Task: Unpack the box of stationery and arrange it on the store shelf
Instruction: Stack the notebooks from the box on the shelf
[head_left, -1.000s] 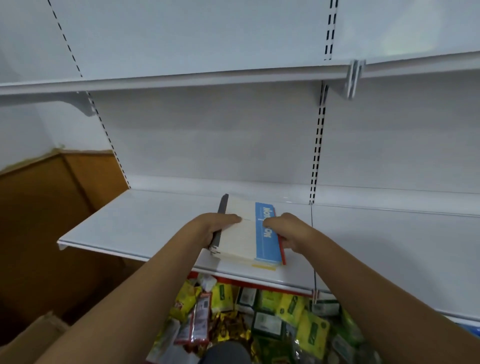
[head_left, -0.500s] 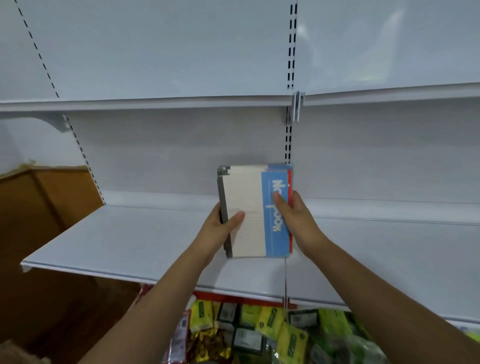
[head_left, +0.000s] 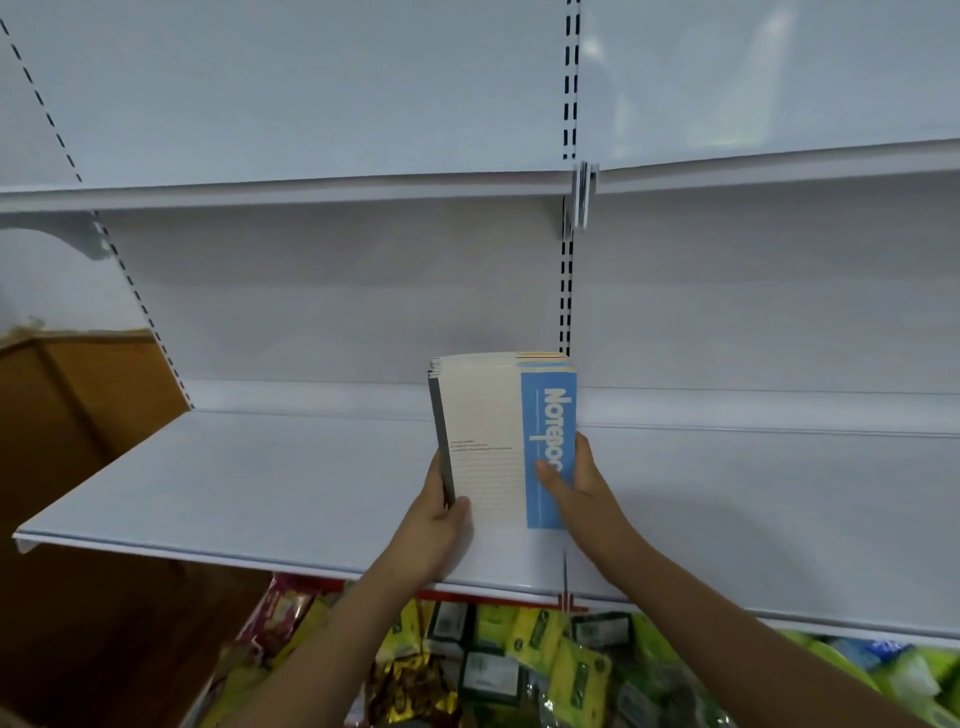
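Both hands, the left hand (head_left: 434, 525) and right hand (head_left: 576, 488), grip a stack of notebooks (head_left: 501, 441) upright on the white shelf (head_left: 260, 483), mid-placement, I judge; next, let go without toppling it.

Both forearms bare all the way down, left hand (head_left: 434, 525) and right hand (head_left: 582, 493) too, no gloves or rings.

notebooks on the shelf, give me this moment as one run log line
step: shelving | notebooks: stack upright on white shelf | left hand: grips spine side | right hand: grips blue side
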